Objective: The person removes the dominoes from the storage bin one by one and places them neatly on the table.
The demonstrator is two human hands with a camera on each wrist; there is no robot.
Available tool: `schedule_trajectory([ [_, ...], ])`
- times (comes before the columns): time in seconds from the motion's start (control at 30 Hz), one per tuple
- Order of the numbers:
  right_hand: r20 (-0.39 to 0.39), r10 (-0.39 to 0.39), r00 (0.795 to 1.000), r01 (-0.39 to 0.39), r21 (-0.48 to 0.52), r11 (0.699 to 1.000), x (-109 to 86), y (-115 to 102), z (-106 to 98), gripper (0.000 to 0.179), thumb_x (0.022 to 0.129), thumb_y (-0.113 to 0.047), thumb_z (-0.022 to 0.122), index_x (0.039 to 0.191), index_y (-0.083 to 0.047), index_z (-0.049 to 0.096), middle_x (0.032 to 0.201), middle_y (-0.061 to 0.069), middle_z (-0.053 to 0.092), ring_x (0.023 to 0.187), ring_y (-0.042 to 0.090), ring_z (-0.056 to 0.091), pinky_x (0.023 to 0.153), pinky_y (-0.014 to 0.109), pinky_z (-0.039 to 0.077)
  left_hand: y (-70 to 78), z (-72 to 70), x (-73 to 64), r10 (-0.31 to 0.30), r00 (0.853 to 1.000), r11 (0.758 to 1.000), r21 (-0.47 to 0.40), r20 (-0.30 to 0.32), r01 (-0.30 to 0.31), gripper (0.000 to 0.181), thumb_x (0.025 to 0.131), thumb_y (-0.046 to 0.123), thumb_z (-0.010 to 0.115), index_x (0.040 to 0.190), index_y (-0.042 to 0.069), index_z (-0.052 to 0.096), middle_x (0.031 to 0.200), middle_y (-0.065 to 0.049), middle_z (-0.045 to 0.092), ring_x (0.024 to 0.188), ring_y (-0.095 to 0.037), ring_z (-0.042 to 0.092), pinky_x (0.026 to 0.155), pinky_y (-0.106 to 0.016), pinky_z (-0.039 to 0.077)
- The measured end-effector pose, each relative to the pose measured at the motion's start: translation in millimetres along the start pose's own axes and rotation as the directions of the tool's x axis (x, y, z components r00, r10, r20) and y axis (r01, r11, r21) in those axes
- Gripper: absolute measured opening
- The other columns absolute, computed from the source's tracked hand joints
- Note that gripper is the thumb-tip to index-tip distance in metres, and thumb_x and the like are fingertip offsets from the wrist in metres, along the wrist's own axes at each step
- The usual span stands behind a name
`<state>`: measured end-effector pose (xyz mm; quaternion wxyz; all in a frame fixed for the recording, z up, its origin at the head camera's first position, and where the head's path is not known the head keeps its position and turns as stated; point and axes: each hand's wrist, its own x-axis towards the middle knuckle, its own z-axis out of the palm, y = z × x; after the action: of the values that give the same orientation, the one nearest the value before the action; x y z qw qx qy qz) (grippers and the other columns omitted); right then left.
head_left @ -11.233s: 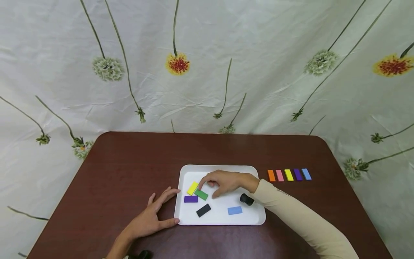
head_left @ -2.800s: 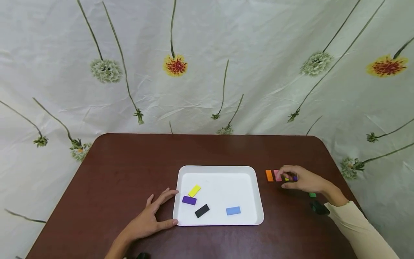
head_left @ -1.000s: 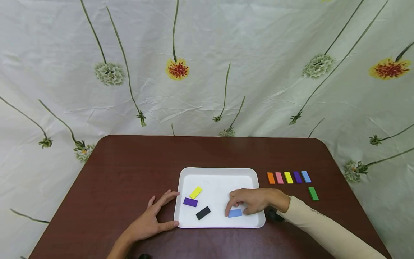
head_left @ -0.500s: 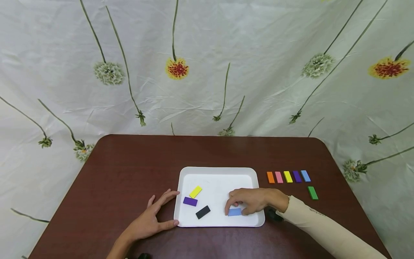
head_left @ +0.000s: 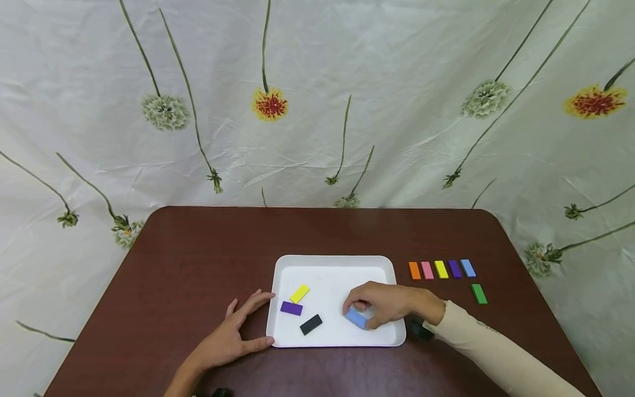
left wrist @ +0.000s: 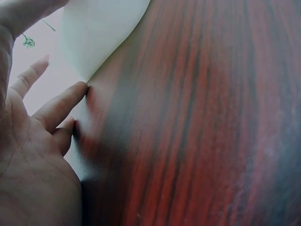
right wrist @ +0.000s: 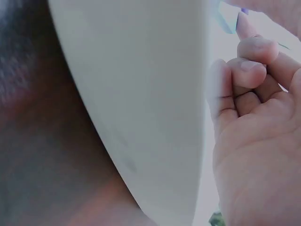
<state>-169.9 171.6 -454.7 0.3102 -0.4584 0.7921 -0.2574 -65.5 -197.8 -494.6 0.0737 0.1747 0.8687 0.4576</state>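
Note:
In the head view my right hand (head_left: pixel 382 303) pinches a light blue block (head_left: pixel 356 318) between thumb and index finger, low over the right part of the white tray (head_left: pixel 342 264). The block is tilted in the grip; in the right wrist view only a corner of the blue block (right wrist: pixel 227 19) shows past the curled fingers. My left hand (head_left: pixel 228 331) has its fingers spread, fingertips and thumb touching the tray's left edge. Inside the tray lie a yellow block (head_left: pixel 300 294), a purple block (head_left: pixel 291 308) and a black block (head_left: pixel 311 325).
Right of the tray, a row on the brown table (head_left: pixel 218 242) holds an orange block (head_left: pixel 414 271), a pink block (head_left: pixel 427 270), a yellow one, a purple one and a light blue one. A green block (head_left: pixel 479 294) lies just below the row's right end.
Earlier the green block left the tray for the table below the row. My right hand came back to the tray, took hold of the light blue block and turned it. The left hand stayed put.

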Motion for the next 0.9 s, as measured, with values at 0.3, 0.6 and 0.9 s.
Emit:
schedule_trajectory([
  [0.3, -0.121, -0.017, 0.992, 0.019, 0.017, 1.0, -21.5, 5.6, -20.3, 0.04, 0.08, -0.001, 0.079, 0.116, -0.012, 0.065, 0.08, -0.011, 0.035, 0.077, 0.002, 0.038, 0.07, 0.02, 0.035, -0.3, -0.3, 0.5, -0.004, 1.0, 1.0, 0.002, -0.001, 0.004, 0.078, 0.081, 0.039, 0.083, 0.148, 0.032, 0.043, 0.151, 0.007, 0.048, 0.153, -0.021, 0.024, 0.113, -0.067, -0.003],
  [0.6, -0.287, 0.018, 0.958, -0.01, 0.029, 1.0, -69.2, 19.4, -36.3, 0.041, 0.081, -0.001, 0.08, 0.118, -0.008, 0.066, 0.08, -0.008, 0.038, 0.074, 0.005, 0.039, 0.063, 0.023, 0.037, -2.5, 0.5, 0.4, -0.013, 1.0, 1.0, 0.011, 0.002, 0.013, 0.08, 0.081, 0.04, 0.083, 0.148, 0.032, 0.042, 0.151, 0.007, 0.048, 0.151, -0.035, 0.025, 0.113, -0.068, -0.003],
  [0.9, -0.408, 0.085, 0.909, -0.083, 0.024, 0.996, -131.1, 52.1, -33.6, 0.039, 0.082, -0.005, 0.081, 0.118, -0.009, 0.065, 0.081, -0.005, 0.039, 0.076, 0.009, 0.04, 0.069, 0.02, 0.036, -1.2, -1.9, 0.7, -0.013, 1.0, 1.0, 0.017, 0.016, 0.013, 0.083, 0.081, 0.042, 0.082, 0.151, 0.032, 0.04, 0.155, 0.004, 0.044, 0.152, -0.032, 0.024, 0.113, -0.067, -0.003],
])
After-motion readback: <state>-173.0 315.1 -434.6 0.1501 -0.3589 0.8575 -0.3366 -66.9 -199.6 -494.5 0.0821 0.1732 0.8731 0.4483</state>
